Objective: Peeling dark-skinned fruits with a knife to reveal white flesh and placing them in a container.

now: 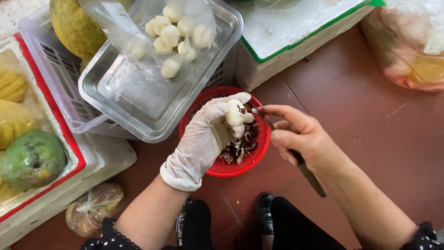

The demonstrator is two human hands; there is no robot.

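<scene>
The person is crouching over a red tiled floor, and the left hand [203,139], wearing a thin white glove, is closing its fingers around a small peeled white piece [236,115] of what looks like a water chestnut, holding it up just above a round red basket [217,169]. The right hand [303,136], bare, is gripping a knife [307,173] with a dark handle that is sticking out below the palm; the blade is mostly hidden behind the fingers, its tip touching or nearly touching the white piece. Dark brown and white peelings [240,148] are lying in the basket right under both hands. Just behind the basket, a shallow metal tray [138,104] is sitting on a white plastic crate [60,76], and a clear plastic bag [152,32] with more peeled white pieces is resting in the tray. To the far left, a foam box [88,159] with a red rim is holding a green mango [32,159] and yellow cut fruit.
</scene>
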